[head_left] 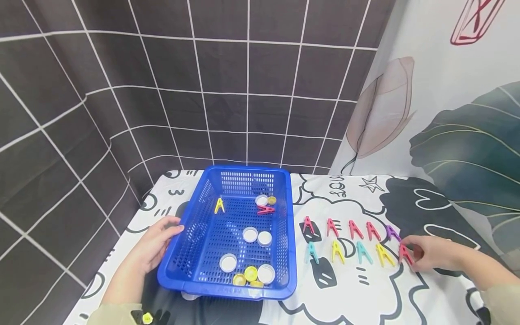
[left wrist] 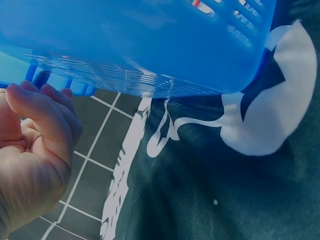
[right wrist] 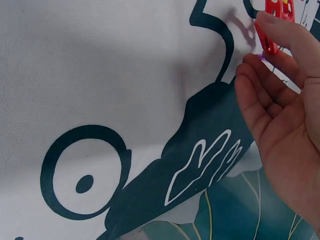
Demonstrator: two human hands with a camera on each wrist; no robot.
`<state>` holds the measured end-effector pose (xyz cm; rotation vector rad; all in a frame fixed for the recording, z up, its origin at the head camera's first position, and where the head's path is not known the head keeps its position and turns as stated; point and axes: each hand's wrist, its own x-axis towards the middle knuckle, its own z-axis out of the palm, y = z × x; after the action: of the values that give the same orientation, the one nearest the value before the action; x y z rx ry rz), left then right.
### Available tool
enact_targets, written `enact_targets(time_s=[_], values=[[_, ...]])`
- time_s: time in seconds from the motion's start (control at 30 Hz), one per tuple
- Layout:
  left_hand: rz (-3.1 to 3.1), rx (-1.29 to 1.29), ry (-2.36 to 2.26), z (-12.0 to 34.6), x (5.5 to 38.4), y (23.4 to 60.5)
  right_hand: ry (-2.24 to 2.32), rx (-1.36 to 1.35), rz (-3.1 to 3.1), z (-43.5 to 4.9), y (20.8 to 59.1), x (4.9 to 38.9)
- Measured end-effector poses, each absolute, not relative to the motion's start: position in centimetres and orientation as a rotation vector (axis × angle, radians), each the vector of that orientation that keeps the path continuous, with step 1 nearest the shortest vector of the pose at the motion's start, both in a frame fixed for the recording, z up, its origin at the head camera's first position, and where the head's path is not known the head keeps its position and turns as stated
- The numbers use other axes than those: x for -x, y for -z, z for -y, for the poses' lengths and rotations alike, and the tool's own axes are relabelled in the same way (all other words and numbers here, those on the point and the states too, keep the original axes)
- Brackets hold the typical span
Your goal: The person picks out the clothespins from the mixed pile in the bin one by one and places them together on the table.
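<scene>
My right hand [head_left: 420, 253] pinches a red clothespin [right wrist: 272, 25] between thumb and fingers, at the right end of the nearer of two rows of clothespins on the cloth. A purple clothespin [head_left: 392, 232] lies just behind it, and a yellow clothespin [head_left: 384, 255] to its left. My left hand [head_left: 156, 239] is at the left side of a blue basket [head_left: 290, 253], loosely bent fingertips against the outside of its rim. Inside the basket lie a yellow clothespin [head_left: 219, 206], a red clothespin [head_left: 266, 210] and several white and yellow bottle caps, among them a white cap [head_left: 228, 262].
Red clothespins, such as one red clothespin [head_left: 331, 227], fill most of the back row. Teal and yellow ones alternate in front, starting with a teal clothespin [head_left: 311, 253]. Part of a white round thing [head_left: 189, 296] shows under the basket's front edge. A dark gridded curtain [head_left: 223, 113] hangs behind.
</scene>
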<state>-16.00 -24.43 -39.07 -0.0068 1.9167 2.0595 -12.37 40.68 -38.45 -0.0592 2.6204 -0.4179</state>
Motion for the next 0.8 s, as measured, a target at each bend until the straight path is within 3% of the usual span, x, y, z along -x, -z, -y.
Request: enact_targets(time_s=[0.53,0.8], values=[[-1.929,0.014,-2.058,24.4,16.0,39.1,0.402,0.038,-2.591,-40.8,39.2,12.7],[-1.938,0.014,-2.054,24.4,16.1,39.1,0.414,0.115,-2.631,-40.7,37.2,13.2]])
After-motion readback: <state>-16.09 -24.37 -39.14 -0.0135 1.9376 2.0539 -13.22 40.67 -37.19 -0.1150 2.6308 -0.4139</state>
